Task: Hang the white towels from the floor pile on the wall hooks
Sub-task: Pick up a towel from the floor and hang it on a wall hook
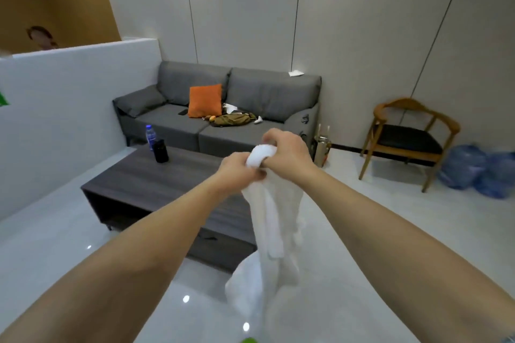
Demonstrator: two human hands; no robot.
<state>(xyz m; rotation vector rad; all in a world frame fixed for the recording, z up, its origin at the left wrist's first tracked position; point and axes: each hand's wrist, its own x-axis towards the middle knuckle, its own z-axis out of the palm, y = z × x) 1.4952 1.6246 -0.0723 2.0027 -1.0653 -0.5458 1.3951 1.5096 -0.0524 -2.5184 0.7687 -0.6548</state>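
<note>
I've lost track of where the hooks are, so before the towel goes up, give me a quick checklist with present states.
1. Left hand grips the bunched white cloth towel: ok.
2. Right hand grips the towel's top: ok.
3. Towel hangs free below the hands, clear of the dark wooden coffee table: ok.
4. Towel's lower end off the glossy white floor: cannot tell.
5. Wall hooks in view: not ok, none visible.
6. Floor pile in view: not ok.
</note>
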